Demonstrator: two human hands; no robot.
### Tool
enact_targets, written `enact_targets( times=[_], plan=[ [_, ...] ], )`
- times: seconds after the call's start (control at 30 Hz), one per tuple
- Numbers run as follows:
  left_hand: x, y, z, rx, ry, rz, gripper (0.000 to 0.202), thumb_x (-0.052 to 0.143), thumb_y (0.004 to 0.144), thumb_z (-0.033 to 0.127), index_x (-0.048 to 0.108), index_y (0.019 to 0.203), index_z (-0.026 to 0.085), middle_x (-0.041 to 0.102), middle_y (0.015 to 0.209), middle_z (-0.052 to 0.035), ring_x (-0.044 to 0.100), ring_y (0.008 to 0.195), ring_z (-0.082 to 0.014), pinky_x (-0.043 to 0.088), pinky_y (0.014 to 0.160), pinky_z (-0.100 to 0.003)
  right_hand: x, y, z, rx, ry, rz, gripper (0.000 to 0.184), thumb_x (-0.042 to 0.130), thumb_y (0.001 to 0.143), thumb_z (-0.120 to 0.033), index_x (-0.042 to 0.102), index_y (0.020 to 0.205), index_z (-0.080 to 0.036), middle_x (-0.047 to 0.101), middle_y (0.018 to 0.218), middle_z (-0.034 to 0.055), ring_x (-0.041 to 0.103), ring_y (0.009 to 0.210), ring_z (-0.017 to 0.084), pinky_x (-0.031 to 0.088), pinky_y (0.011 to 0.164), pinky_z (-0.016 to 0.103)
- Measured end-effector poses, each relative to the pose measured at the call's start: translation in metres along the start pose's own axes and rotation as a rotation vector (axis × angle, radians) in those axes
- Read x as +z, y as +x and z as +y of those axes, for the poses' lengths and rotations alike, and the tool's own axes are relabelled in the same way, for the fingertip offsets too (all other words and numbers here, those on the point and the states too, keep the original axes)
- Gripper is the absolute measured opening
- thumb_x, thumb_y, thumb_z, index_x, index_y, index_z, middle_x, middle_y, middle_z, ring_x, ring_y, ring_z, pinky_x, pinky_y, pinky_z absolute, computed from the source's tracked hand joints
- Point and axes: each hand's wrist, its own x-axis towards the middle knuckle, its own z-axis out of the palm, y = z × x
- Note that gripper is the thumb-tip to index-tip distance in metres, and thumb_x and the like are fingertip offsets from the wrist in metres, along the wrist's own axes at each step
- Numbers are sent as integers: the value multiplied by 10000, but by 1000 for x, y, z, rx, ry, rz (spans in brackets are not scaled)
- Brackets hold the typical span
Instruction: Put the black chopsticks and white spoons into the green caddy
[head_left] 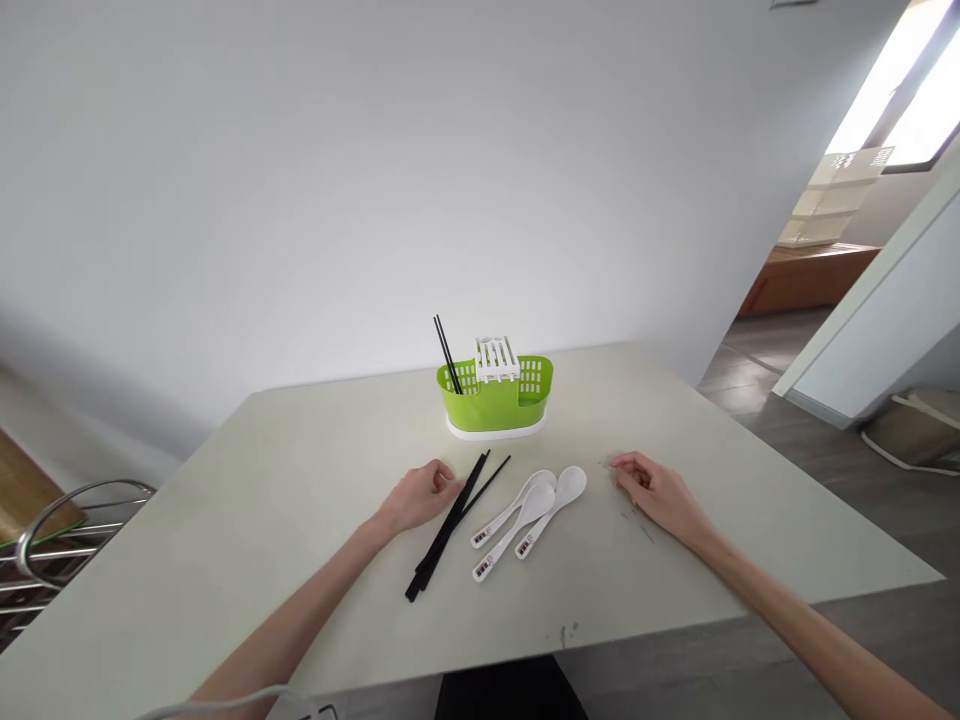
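My left hand rests on the table, fingers loosely bent with a gap at the thumb, holding nothing. Its thumb tip lies right beside several black chopsticks; whether it touches them I cannot tell. To their right are three white spoons with printed handles, the left spoon, the middle spoon and the right spoon, their bowls close together. My right hand lies on the table further right, thumb apart from its curled fingers, with nothing in it. Behind stands a green cutlery basket with two black chopsticks leaning upright in its left compartment.
A white slatted piece sits over the basket's middle. The pale table meets a white wall at the back. A metal rack stands beyond the left edge. A cable crosses the bottom left.
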Motion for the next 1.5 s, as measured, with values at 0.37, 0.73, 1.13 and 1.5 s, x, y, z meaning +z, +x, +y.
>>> enact_targets(
  times=[0.37, 0.73, 1.13, 1.5],
  plan=[
    [0, 9, 17, -89, 236, -15, 216, 617, 873, 452, 663, 932, 249, 775, 1038, -67, 703, 990, -281, 481, 754, -363, 2, 2, 0, -45, -9, 34, 311, 508, 890, -440, 691, 1014, -221, 726, 801, 23, 651, 737, 208, 476, 731, 343],
    [2, 7, 24, -105, 312, -38, 307, 634, 865, 516, 685, 1004, 247, 777, 1111, -79, 715, 1032, -270, 518, 799, -353, 3, 5, 6, -73, -33, 33, 281, 502, 894, -392, 685, 1015, -217, 729, 822, 28, 665, 759, 207, 474, 753, 339],
    [0, -10, 56, -122, 644, -15, 236, 627, 868, 235, 767, 1032, 140, 747, 1149, -207, 709, 1112, -353, 530, 911, -429, 11, 7, 18, -98, -50, 82, 238, 516, 852, -350, 691, 977, -246, 737, 822, 23, 662, 731, 202, 464, 728, 325],
    [-9, -7, 55, -123, 653, 51, 263, 640, 825, 143, 779, 1048, 146, 743, 1146, -213, 708, 1114, -340, 531, 915, -416, 11, 5, 20, -94, -78, 109, 220, 523, 843, -316, 693, 961, -240, 737, 825, 21, 664, 746, 189, 453, 719, 303]
  ],
)
